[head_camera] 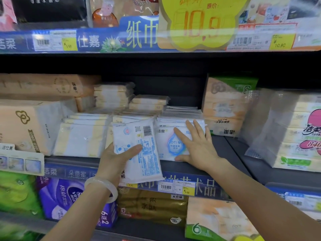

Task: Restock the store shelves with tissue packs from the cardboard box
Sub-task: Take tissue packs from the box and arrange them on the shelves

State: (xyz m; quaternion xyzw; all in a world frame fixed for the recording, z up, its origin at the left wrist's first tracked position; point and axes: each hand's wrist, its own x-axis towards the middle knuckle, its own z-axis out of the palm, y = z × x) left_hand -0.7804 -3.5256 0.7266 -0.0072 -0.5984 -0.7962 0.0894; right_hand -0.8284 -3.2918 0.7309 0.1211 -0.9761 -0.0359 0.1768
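Note:
My left hand [118,159] grips a flat white tissue pack [139,152] with blue print and a barcode, held upright just in front of the middle shelf. My right hand [194,143] lies with straight fingers on the top pack of a stack of white tissue packs [166,141] with a blue drop logo, at the shelf's front. More white and pale yellow packs [81,136] are stacked to the left. The cardboard box is out of sight.
Large peach tissue bundles [31,126] stand on the left and others [224,108] on the right. The grey shelf [224,148] is bare right of my hand. Above hangs a yellow price sign [199,23]. Purple, green and brown packs fill the lower shelf.

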